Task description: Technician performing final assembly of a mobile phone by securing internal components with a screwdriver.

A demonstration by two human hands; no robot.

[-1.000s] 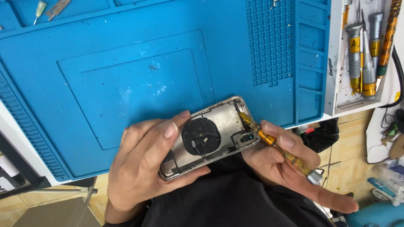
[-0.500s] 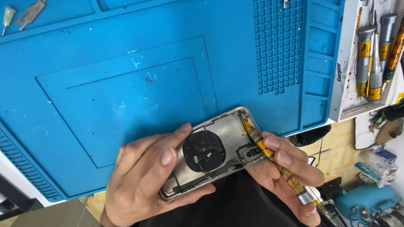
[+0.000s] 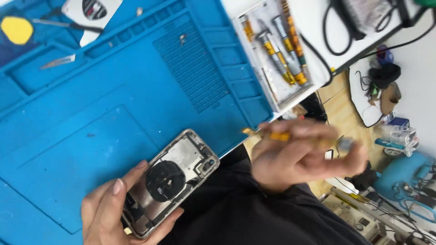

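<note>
While clasping phone housing (image 3: pixel 170 181), left hand (image 3: pixel 106 211)

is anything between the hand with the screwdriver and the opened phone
Nothing visible. The right hand, blurred, holds the yellow screwdriver off to the right of the opened phone, which the left hand holds. Only dark clothing lies below the gap between them.

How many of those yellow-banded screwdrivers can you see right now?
4: three lie side by side in the white tray at; one blurred in the right hand. More may be hidden.
</note>
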